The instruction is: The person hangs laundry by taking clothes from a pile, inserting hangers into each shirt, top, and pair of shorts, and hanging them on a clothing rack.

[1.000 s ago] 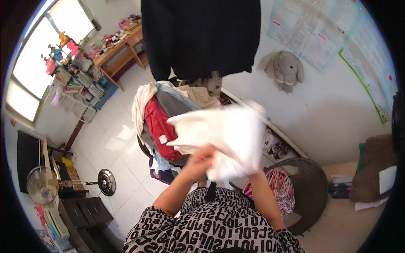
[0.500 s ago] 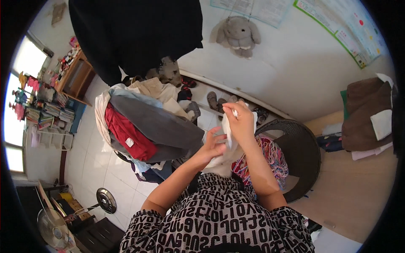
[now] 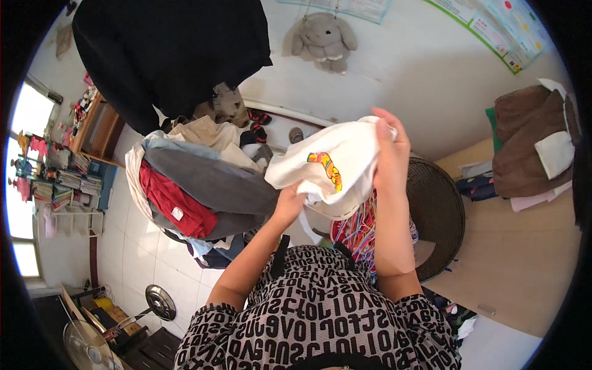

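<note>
A white cloth garment [image 3: 354, 145] with a small yellow and red printed picture is spread between my hands, in front of my chest. My left hand [image 3: 288, 202] is closed on its lower left edge, the fingertips partly hidden by the fabric. At the upper right edge, my right hand [image 3: 393, 148] grips the cloth with the thumb on the near side. Below the garment, many-coloured hangers [image 3: 354, 235] lie bunched, partly covered by it. To my left is a heap of clothes with a dark grey piece [image 3: 209, 179] and a red piece [image 3: 176, 203].
A dark woven round basket [image 3: 439, 216] stands right of the hangers. Folded brown clothes [image 3: 527, 145] lie on a wooden surface at the right. A black garment [image 3: 172, 55] hangs at upper left; a grey plush rabbit [image 3: 325, 40] hangs on the wall. A fan [image 3: 89, 345] stands lower left.
The white garment, bunched between my hands before, is now spread out with its print showing. My right hand has moved right and my left hand slightly left, so they are farther apart.
</note>
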The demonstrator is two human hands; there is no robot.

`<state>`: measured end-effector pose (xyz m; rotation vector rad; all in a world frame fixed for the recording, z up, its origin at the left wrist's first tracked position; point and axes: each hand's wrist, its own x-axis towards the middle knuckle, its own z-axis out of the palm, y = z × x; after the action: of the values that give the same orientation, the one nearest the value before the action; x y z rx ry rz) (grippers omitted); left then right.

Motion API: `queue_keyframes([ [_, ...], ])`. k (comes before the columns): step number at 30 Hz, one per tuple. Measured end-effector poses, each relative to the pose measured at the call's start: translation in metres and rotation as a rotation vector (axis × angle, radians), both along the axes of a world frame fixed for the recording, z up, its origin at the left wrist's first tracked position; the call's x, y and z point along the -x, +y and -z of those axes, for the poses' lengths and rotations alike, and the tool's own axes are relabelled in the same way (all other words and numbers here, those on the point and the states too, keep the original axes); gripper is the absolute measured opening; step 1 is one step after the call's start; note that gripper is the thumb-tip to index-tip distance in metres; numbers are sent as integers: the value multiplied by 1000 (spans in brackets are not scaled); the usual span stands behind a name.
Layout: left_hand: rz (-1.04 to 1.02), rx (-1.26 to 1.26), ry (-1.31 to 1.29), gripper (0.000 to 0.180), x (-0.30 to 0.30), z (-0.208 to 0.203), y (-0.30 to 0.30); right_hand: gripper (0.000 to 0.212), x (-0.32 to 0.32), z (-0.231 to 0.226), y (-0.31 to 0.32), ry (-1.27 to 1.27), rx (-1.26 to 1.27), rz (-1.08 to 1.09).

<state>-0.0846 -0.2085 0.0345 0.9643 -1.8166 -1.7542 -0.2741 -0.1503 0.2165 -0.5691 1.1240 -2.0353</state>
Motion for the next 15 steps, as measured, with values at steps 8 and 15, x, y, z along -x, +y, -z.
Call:
queue_keyframes([
  [8, -164, -601, 539, 27, 0, -64, -9, 51, -51, 86, 20, 791, -400, -363],
  [15, -109, -617, 375, 24, -7, -65, 11, 60, -52, 175, 39, 671, -733, -840],
])
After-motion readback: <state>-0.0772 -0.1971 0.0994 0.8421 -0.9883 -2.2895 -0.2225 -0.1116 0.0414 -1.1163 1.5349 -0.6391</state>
